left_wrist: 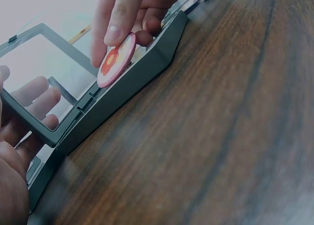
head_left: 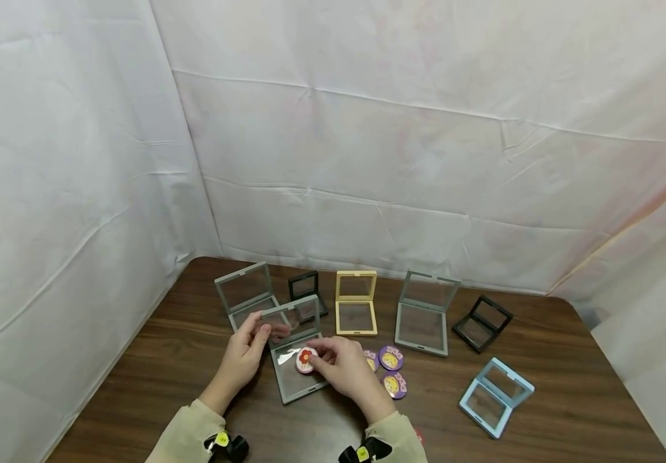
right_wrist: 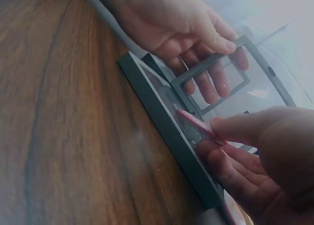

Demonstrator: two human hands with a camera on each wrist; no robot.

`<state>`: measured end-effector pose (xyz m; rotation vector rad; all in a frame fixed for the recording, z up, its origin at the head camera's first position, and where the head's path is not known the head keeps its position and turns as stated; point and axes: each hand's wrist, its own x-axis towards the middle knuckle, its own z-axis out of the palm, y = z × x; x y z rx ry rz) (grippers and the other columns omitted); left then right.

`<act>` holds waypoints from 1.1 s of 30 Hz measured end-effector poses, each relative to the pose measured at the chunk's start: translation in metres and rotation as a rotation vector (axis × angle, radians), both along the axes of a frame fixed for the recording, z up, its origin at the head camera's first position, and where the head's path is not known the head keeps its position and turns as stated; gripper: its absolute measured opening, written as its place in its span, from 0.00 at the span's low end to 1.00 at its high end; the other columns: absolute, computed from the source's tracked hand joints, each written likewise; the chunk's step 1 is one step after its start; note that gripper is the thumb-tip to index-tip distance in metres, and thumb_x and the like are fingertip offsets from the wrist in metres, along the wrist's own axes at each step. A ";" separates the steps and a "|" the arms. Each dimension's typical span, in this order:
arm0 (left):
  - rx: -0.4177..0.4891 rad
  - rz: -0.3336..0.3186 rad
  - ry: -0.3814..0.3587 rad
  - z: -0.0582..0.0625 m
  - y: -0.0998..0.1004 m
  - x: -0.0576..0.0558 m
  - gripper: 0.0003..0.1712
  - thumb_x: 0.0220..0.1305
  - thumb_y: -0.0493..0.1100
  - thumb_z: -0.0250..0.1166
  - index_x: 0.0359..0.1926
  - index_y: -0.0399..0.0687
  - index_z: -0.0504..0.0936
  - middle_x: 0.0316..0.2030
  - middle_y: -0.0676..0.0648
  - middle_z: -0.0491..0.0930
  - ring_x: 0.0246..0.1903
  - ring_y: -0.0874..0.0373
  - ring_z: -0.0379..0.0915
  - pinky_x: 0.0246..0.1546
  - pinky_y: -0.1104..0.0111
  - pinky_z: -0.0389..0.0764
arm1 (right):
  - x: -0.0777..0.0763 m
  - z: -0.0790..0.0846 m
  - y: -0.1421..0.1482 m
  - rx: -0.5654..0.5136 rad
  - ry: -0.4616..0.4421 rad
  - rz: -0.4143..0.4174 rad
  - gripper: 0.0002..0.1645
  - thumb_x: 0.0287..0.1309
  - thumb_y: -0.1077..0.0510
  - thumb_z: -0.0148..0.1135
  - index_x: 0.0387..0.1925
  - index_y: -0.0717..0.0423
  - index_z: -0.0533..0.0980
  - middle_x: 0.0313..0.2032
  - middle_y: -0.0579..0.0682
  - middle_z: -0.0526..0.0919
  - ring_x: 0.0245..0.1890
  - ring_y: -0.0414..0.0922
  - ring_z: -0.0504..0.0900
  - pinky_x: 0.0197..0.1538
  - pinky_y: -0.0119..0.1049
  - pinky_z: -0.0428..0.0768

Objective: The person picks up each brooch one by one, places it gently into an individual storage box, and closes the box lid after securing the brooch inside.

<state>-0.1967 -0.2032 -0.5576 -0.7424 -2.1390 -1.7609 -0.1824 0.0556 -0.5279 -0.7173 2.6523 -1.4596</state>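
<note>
A grey hinged display frame lies open on the table, its lid raised and its clear film showing. My left hand holds the lid's left edge, thumb in front and fingers seen behind the film in the right wrist view. Between thumb and fingers, my right hand pinches a round badge with a red flower on white and a pink rim. The badge is tilted over the lower panel, close to its film, with its lower edge near the hinge side in the left wrist view.
Purple badges with yellow figures lie beside my right hand. Behind stand open frames: grey, yellow and small black. At right are another black frame and a light blue one. White cloth hangs behind the table.
</note>
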 end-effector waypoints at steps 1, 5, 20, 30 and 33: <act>0.000 -0.002 0.001 0.000 0.000 0.000 0.14 0.87 0.28 0.47 0.63 0.21 0.71 0.50 0.35 0.90 0.49 0.43 0.90 0.50 0.63 0.88 | 0.000 0.000 0.001 0.007 0.009 0.014 0.16 0.67 0.58 0.78 0.54 0.57 0.90 0.39 0.47 0.89 0.33 0.33 0.85 0.37 0.29 0.84; -0.003 -0.003 0.001 0.001 -0.001 0.001 0.15 0.86 0.28 0.47 0.63 0.21 0.72 0.50 0.36 0.90 0.50 0.43 0.90 0.50 0.64 0.88 | -0.001 0.001 0.003 0.051 0.017 0.065 0.22 0.63 0.57 0.81 0.57 0.57 0.89 0.40 0.46 0.87 0.31 0.30 0.83 0.36 0.28 0.83; 0.001 0.000 0.020 -0.001 0.000 -0.001 0.13 0.86 0.27 0.48 0.62 0.27 0.74 0.49 0.35 0.90 0.48 0.45 0.91 0.49 0.64 0.88 | 0.000 -0.001 0.005 0.137 0.088 0.087 0.26 0.61 0.57 0.84 0.60 0.56 0.87 0.47 0.50 0.81 0.35 0.39 0.76 0.39 0.30 0.76; -0.002 -0.008 0.018 0.002 0.001 -0.001 0.13 0.85 0.27 0.48 0.61 0.21 0.73 0.49 0.35 0.90 0.49 0.45 0.90 0.49 0.63 0.88 | -0.001 -0.004 0.004 0.156 0.082 0.075 0.25 0.64 0.54 0.82 0.60 0.55 0.87 0.45 0.50 0.80 0.35 0.39 0.75 0.40 0.30 0.75; -0.001 -0.010 0.020 0.003 0.000 0.000 0.13 0.85 0.26 0.48 0.61 0.21 0.73 0.49 0.35 0.90 0.49 0.47 0.90 0.49 0.64 0.88 | -0.001 -0.004 0.003 0.158 0.078 0.077 0.24 0.64 0.54 0.82 0.59 0.55 0.87 0.46 0.50 0.80 0.36 0.39 0.75 0.40 0.30 0.74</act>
